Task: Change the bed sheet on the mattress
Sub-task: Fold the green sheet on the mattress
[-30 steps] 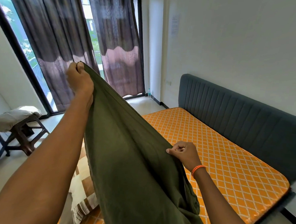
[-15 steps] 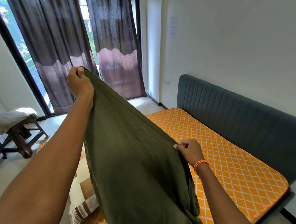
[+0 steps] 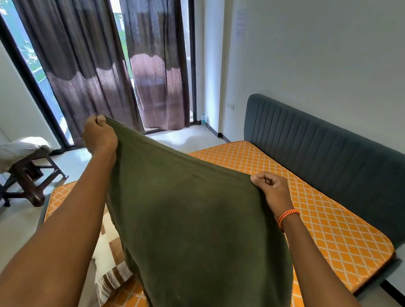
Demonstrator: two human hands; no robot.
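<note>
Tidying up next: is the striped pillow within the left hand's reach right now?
Probably not freely: the left hand grips the green sheet, raised, and the pillow lies low, partly behind it.

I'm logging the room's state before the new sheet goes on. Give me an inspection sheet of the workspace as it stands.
Surface: orange diamond-pattern mattress, bare, no sheet on it.
Job's things: green sheet, held up above the mattress, hanging in folds.
Clutter: brown-and-white striped cloth on the mattress's near left part.
Grippers: left hand and right hand each grip the sheet's top edge.
Cables: nothing seen.
Surroundings: grey headboard; brown curtains; stool with a pale cloth; water bottle on the floor.
</note>
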